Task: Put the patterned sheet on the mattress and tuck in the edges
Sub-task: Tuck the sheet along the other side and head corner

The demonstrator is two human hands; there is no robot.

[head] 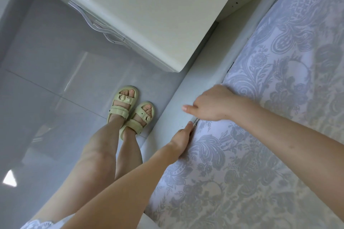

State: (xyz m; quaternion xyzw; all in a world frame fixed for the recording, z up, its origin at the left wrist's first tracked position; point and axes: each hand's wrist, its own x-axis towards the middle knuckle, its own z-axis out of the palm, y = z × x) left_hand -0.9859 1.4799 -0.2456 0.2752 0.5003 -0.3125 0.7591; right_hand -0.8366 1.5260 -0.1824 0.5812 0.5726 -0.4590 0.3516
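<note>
Both hands work at the side edge of the patterned sheet, which lies spread over the mattress and hides it.

The left hand lies along the seam between the sheet and the white bed frame, its fingers straight and pressed into the gap. Just beyond it, the right hand rests knuckles-up on the sheet's edge with the thumb stretched out; its fingers are hidden, so their grip cannot be told. Sandalled feet stand on the tiled floor beside a white cabinet.
</note>
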